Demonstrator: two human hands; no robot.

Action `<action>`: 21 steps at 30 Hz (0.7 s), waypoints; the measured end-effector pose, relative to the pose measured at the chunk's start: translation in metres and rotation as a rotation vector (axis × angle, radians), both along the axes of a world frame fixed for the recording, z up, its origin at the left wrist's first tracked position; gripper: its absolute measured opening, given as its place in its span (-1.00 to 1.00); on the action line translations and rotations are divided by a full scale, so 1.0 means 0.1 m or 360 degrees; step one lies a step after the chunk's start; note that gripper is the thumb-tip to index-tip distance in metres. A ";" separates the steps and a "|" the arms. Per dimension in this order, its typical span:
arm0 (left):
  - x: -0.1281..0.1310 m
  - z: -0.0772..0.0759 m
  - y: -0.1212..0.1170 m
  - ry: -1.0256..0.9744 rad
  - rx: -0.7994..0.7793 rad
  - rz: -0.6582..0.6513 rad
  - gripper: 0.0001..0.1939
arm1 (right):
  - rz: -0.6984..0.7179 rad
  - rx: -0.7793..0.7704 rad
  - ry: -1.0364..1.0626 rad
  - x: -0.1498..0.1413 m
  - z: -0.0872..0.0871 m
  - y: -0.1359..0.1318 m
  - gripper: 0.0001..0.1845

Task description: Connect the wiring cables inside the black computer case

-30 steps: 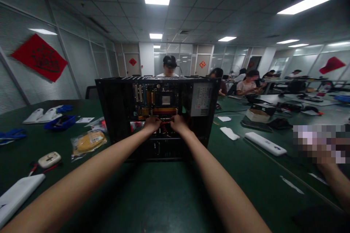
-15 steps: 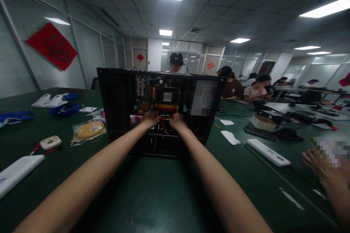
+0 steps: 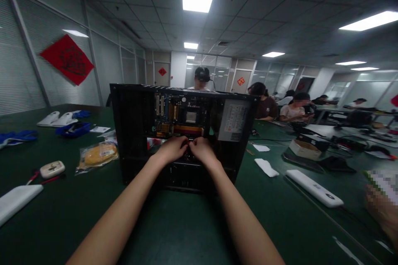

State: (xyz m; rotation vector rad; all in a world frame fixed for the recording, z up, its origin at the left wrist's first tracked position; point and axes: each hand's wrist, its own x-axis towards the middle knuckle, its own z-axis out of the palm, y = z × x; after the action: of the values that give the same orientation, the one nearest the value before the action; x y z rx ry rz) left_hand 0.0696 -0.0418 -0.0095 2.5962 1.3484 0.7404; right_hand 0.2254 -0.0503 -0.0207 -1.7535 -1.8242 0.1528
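Observation:
A black computer case [image 3: 132,149] stands on the green table with its open side facing me. Inside it is a motherboard [image 3: 178,102], with a silver power supply [image 3: 233,121] at the right. Just below the orange-and-red memory slots [image 3: 188,130], my left hand [image 3: 172,148] is closed, fingertips pinched together. Opposite it, my right hand [image 3: 202,149] is also closed, its fingertips almost meeting the left ones. A bit of something reddish shows between them, too small and dark to name.
On the left lie a bagged yellow item [image 3: 100,154], a blue tray [image 3: 73,129], blue-and-white gloves [image 3: 18,137] and a white box-shaped device [image 3: 52,169]. A white power bank [image 3: 314,187] and an open carton [image 3: 305,149] are at the right. A neighbour's hand [image 3: 382,207] reaches in there.
My hands have come closer together below the memory slots, and the reddish thing between them is now more covered. The view has turned slightly right. The neighbour's hand has shifted toward the right edge.

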 end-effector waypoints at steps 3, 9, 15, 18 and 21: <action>0.01 -0.01 0.01 0.0001 -0.0009 0.0043 -0.71 | -0.0003 0.0062 -0.0043 -0.03 0.03 0.00 -0.66; 0.04 0.00 0.03 0.0182 0.0087 0.0140 -0.72 | 0.0058 0.0181 -0.0120 -0.07 0.09 -0.01 -0.65; 0.07 0.04 0.05 0.0107 0.0046 0.0129 -0.70 | 0.0270 0.0459 -0.0188 -0.06 0.03 0.01 -0.75; 0.07 0.03 0.10 0.0031 0.0009 0.0117 -0.67 | 0.0412 0.0522 -0.0123 -0.04 -0.02 0.03 -0.80; 0.05 0.02 0.16 -0.0053 -0.0041 0.0064 -0.66 | 0.0505 0.0546 0.0018 -0.02 -0.04 0.03 -0.82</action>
State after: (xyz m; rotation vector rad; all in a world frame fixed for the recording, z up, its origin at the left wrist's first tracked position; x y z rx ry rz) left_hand 0.0745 -0.0260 -0.0079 2.5330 1.3947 0.7635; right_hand 0.2238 -0.0474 -0.0250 -1.2238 -1.9756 -0.0255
